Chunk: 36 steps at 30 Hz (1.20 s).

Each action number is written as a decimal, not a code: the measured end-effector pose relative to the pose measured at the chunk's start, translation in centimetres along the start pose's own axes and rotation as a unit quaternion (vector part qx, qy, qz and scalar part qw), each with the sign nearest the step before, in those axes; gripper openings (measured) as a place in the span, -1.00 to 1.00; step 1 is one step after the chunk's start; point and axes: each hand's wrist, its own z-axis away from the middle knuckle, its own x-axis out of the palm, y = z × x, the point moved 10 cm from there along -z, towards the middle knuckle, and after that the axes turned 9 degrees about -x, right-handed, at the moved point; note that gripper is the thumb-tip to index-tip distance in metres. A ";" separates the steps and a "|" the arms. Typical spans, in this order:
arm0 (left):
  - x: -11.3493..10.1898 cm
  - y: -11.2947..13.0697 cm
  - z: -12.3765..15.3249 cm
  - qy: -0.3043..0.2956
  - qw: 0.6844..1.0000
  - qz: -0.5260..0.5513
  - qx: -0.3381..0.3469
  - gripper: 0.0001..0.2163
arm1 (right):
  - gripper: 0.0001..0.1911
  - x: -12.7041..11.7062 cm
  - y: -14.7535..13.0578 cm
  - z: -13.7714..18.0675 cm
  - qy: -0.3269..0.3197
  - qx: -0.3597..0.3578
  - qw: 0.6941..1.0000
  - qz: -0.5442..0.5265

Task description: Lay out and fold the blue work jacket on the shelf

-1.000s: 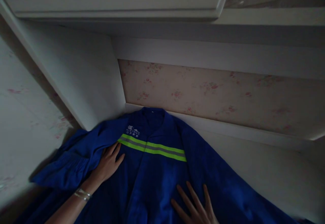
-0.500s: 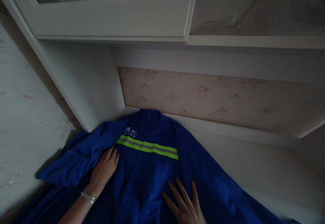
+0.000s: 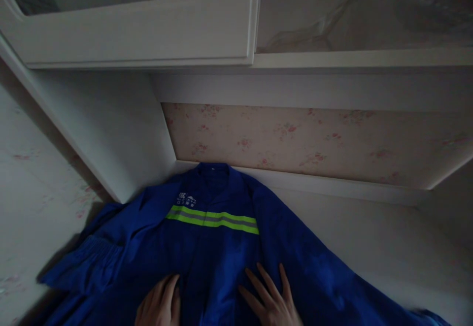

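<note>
Pressing flat, fingers spread, gripping nothing: left hand point(image 3: 158, 306); right hand point(image 3: 271, 301); blue jacket point(image 3: 221, 252).

A blue jacket point(image 3: 218, 252) is pressed flat by the left hand point(image 3: 158, 309) and right hand point(image 3: 271, 301), below its reflective stripe point(image 3: 212, 219).

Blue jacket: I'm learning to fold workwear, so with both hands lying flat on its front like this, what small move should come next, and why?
Probably sweep the left hand out toward the bunched left sleeve. The blue jacket lies face up, its front panels looking fairly flat under the right hand, while that sleeve sits rumpled against the white side panel.
</note>
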 end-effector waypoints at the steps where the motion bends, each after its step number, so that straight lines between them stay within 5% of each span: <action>1: -0.5 0.1 -0.3 -0.002 1.000 -0.001 -0.015 -0.67 | -0.54 0.1 0.0 0.1 -0.002 0.001 1.000 -0.003; 13: -2.4 1.1 -0.8 0.010 0.997 0.036 -0.063 -0.67 | -0.53 0.6 0.1 0.3 -0.007 0.013 0.999 -0.044; 36: -2.2 0.9 -0.8 0.011 0.998 0.029 -0.060 -0.68 | -0.57 0.6 0.6 -0.1 -0.019 0.028 0.997 -0.067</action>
